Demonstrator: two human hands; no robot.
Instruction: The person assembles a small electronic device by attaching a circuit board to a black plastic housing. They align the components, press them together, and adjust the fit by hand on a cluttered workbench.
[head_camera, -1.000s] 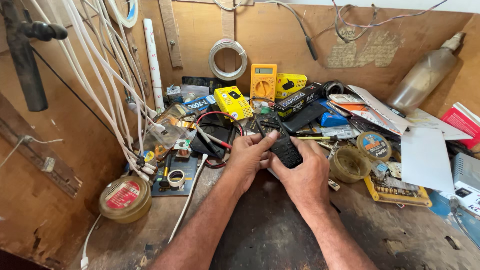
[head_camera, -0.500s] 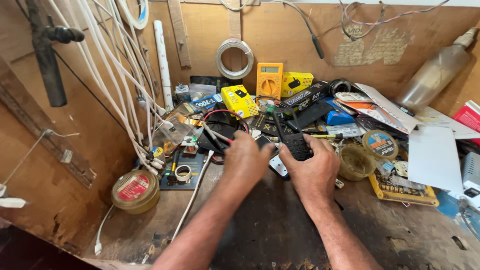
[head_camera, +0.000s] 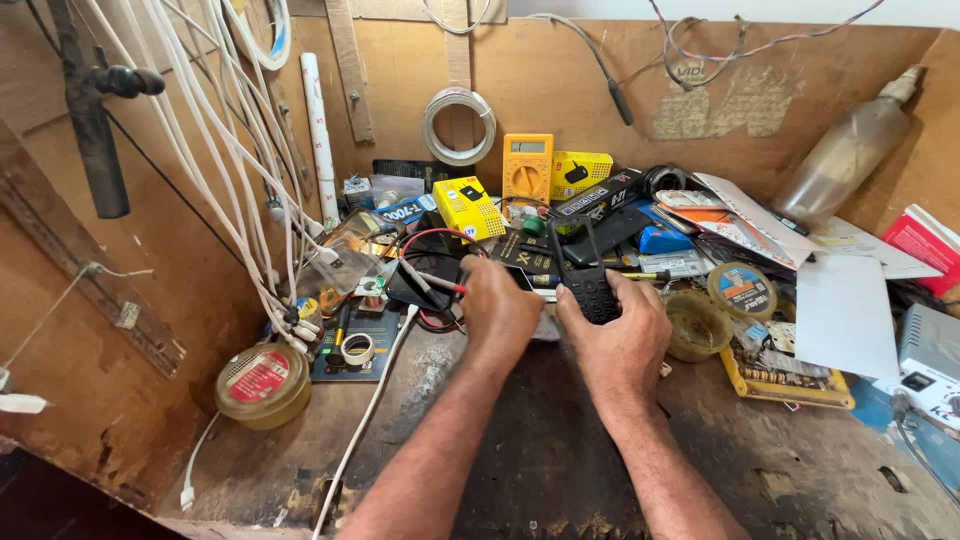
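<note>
My right hand (head_camera: 622, 338) grips a small black keypad phone (head_camera: 587, 292), held upright over the dark workbench (head_camera: 560, 460) with its keys facing me. My left hand (head_camera: 499, 308) is curled just left of the phone, fingers bent down near a red probe wire (head_camera: 437, 283); what it pinches is hidden by the knuckles. Behind the hands lie a yellow multimeter (head_camera: 527, 167), a yellow box (head_camera: 468, 207) and a black flat package (head_camera: 524, 252).
White cables (head_camera: 230, 170) hang down the left wall. A brass-coloured round tin (head_camera: 263, 384) sits front left, a tape roll (head_camera: 357, 349) beside it. Right of the hands: a shallow dish (head_camera: 697, 325), a solder tin (head_camera: 743, 290), papers (head_camera: 845, 310), a plastic bottle (head_camera: 845, 155).
Both hands with the phone shifted slightly away from me toward the clutter; the camera view moved a little. The grip on the phone stays the same.
</note>
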